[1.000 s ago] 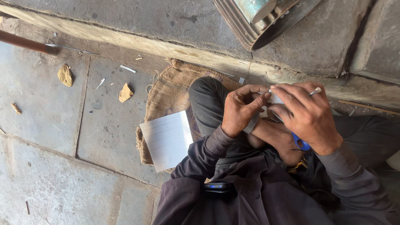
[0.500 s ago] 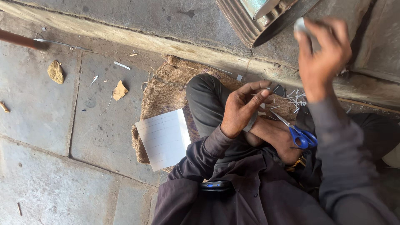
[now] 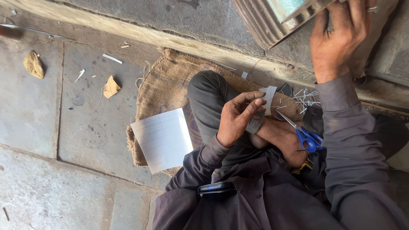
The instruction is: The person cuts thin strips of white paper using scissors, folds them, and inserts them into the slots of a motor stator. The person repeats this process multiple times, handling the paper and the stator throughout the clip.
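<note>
A small white strip of paper (image 3: 269, 99) is pinched between the thumb and fingers of the left hand (image 3: 238, 117), over the person's lap near the middle of the scene. The right hand (image 3: 338, 40) is raised to the far right, fingers spread flat against a ribbed metal can (image 3: 272, 19); whether it grips anything I cannot tell. Blue-handled scissors (image 3: 303, 134) lie on the lap just right of the left hand, with thin paper slivers (image 3: 304, 98) scattered beyond. A lined white sheet (image 3: 162, 138) rests to the left on a burlap mat (image 3: 164, 81). A dark phone (image 3: 215, 187) sits near, in the chest pocket
</note>
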Demonstrator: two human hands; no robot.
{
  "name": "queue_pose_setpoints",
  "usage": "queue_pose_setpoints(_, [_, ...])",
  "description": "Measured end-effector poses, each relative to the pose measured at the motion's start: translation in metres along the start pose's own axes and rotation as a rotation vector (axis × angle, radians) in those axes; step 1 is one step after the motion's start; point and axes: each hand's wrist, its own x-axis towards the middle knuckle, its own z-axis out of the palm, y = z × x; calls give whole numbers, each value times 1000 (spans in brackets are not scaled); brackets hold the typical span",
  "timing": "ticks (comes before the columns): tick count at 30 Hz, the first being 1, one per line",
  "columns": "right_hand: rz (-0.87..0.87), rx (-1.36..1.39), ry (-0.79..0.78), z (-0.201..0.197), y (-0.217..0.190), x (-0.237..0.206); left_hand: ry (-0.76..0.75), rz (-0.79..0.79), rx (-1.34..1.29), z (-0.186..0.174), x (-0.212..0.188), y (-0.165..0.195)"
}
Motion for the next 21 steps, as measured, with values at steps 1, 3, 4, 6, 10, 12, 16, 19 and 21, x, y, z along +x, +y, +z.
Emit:
queue_pose_setpoints(1, [-13, -19, 2, 2, 1, 2, -6, -1, -11, 0, 1, 0])
queue_pose_setpoints(3, [-26, -53, 7, 4, 1, 4, -3, -11, 1, -1, 2, -1])
queue_pose_setpoints(4, [-28, -66, 8, 5, -1, 5, -1, -15, 7, -1, 2, -1])
queue_pose_setpoints(6, [-6, -95, 7, 6, -5, 4, 1, -34, -7, -3, 2, -2])
queue_pose_setpoints(10, [145, -71, -35, 8, -12, -4, 3, -19, -8, -8, 0, -4])
queue_pose_setpoints(12, [169, -55, -36, 10, -11, -6, 0, -21, -21, -10, 0, -6])
queue_pose_setpoints(16, [126, -98, 13, 17, -7, -7, 6, 10, -4, -14, 0, -9])
queue_pose_setpoints(19, [153, 41, 77, 24, -5, -5, 9, -26, -28, -17, -2, -10])
queue_pose_setpoints(21, [131, 101, 96, 26, -5, -5, 11, 9, -8, -18, -2, -12])
